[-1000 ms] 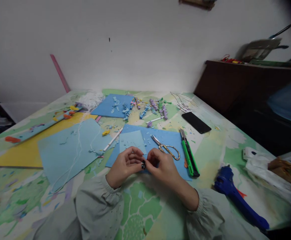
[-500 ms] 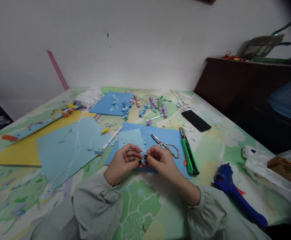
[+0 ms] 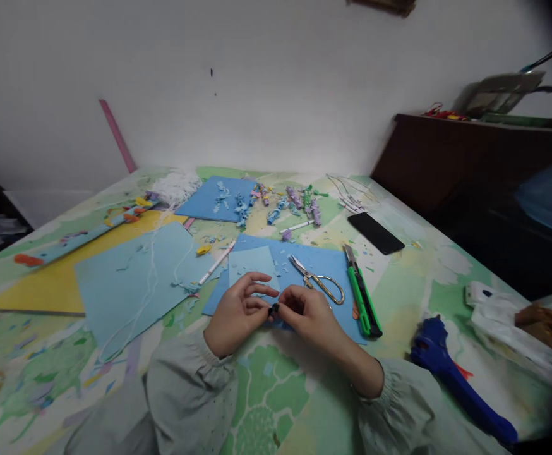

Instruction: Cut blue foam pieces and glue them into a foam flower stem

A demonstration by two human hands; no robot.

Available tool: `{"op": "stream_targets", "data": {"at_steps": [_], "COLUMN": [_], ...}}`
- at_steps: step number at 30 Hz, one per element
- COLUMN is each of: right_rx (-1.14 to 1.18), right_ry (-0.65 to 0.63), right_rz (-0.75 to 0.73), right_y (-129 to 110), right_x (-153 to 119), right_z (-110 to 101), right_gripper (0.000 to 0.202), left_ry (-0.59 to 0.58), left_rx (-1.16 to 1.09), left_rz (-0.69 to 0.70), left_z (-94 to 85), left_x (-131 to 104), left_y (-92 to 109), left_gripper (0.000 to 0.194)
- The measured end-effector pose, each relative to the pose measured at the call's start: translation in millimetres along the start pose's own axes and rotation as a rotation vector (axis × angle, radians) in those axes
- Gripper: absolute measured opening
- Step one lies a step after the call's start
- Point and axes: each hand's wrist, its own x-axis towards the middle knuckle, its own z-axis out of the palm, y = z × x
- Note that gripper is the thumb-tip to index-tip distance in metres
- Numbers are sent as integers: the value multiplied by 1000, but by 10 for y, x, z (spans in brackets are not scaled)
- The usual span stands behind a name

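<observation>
Sleeves (image 3: pixel 193 388), pale and gathered at the wrist, reach in over a flower-patterned table (image 3: pixel 266 385); take the meeting fingertips as the clock's centre. At 4 o'clock, by the right sleeve, lies a dark blue tool, perhaps a glue gun (image 3: pixel 468 392).

The left hand (image 3: pixel 233 319) is loosely curled; the right hand (image 3: pixel 311 313) is bunched, its thumb and forefinger drawn together. Their dark-nailed fingertips (image 3: pixel 270 311) meet. Anything worked there, at the centre, is too small to make out, so I cannot tell what, if anything, they pinch. Such fine work should go best with steady wrists, light even pressure from both sides, and the tips turned to show the piece.

Beneath and beyond spreads a blue sheet (image 3: pixel 333 256). A green box cutter (image 3: pixel 362 300) at 3 o'clock and gold-handled scissors (image 3: pixel 307 275) at 2 deserve a wide berth. At 11 sits a light blue square (image 3: pixel 250 260). Farther, fringed lilac rolls (image 3: pixel 315 212) lie just past 12.
</observation>
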Motion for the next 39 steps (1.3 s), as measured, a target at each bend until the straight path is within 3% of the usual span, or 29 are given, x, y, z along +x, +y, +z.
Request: {"op": "stream_targets", "data": {"at_steps": [5, 10, 13, 17, 25, 32, 39], "right_rx": [103, 203, 241, 256, 76, -17, -39], "right_ry": [38, 118, 135, 165, 234, 167, 141], "right_rz": [20, 69, 103, 143, 183, 170, 144], "right_y": [58, 94, 76, 32, 118, 146, 149], "right_x": [51, 141, 214, 375, 657, 647, 623], "right_z": [2, -40, -57, -42, 32, 58, 50], "right_gripper": [8, 12, 15, 18, 22, 19, 18], "left_ry": [34, 238, 224, 156, 9, -21, -28], "left_rx": [65, 464, 736, 932, 1031, 996, 1000], "left_rz": [17, 115, 163, 231, 275, 200, 219], "left_z": [-86, -454, -664, -817, -808, -813, -803], "left_x": [-1, 51, 126, 328, 772, 799, 791], "left_y": [46, 82, 83, 74, 2, -17, -28], "left_gripper": [50, 26, 21, 25, 18, 14, 11]}}
